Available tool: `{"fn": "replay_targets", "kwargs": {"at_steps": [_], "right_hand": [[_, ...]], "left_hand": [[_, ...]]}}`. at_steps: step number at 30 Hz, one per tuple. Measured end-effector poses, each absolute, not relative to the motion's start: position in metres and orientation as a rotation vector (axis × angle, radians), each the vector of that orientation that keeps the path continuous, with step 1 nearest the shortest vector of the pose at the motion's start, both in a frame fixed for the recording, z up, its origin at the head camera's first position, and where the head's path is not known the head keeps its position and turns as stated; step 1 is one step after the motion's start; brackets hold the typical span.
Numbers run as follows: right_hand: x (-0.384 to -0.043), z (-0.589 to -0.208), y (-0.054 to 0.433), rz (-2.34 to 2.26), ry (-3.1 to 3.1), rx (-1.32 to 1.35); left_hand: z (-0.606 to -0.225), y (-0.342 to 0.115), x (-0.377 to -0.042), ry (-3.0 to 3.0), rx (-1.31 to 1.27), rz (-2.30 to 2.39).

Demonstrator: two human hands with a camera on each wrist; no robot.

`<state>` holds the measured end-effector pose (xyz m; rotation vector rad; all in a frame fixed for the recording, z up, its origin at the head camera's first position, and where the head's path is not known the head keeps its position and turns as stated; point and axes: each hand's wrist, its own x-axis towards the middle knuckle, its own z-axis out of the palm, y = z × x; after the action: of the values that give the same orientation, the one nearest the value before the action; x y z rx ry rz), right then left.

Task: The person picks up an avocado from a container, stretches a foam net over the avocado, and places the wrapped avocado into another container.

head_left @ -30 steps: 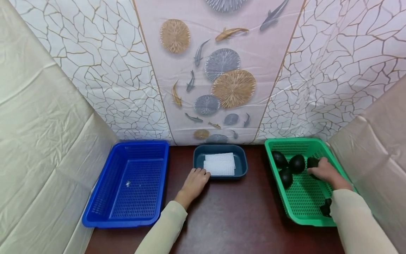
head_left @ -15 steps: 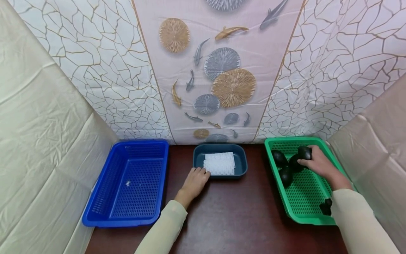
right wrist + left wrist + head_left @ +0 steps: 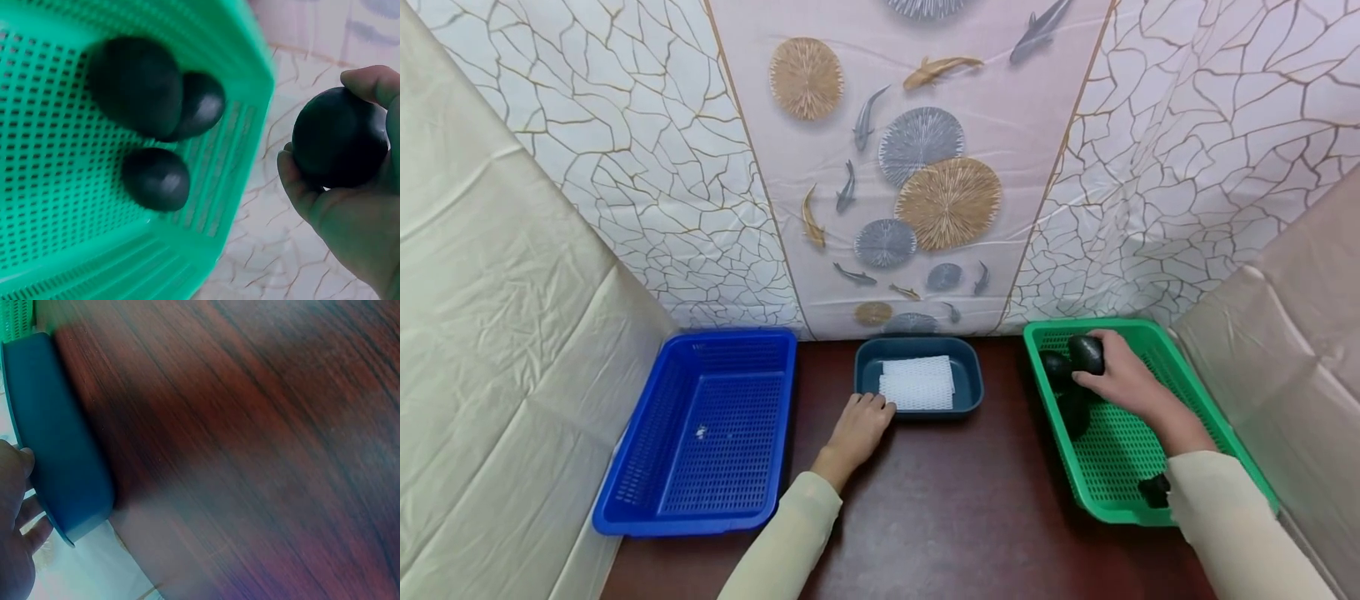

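Blue basket left; right sleeve overlaps green basket

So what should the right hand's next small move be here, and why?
Probably carry the dark round object leftward to the blue-green tray: the right hand grips it apart from the other dark objects in the green basket, and the left hand holds the tray's rim.

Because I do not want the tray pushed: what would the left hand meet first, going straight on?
The dark teal tray: the left hand touches its corner. Beyond that, probably the white foam netting, though depth is unclear.
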<state>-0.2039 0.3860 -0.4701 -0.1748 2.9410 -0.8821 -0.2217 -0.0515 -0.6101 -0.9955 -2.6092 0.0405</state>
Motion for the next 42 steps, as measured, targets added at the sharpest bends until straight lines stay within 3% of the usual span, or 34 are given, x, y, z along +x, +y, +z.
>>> {"fn": "replay_targets", "kwargs": {"at_steps": [13, 28, 42], "right_hand": [[-0.187, -0.468, 0.319, -0.894, 2.924, -0.369], [-0.154, -0.513, 0.253, -0.911, 2.934, -0.547], [-0.136, -0.547, 0.236, -0.728, 2.948, -0.589]], "left_hand": [[-0.611, -0.052, -0.222, -2.59, -0.998, 0.015], [-0.614, -0.057, -0.219, -2.585, -0.974, -0.003], [-0.613, -0.054, -0.223, -2.593, -0.984, 0.015]]}}
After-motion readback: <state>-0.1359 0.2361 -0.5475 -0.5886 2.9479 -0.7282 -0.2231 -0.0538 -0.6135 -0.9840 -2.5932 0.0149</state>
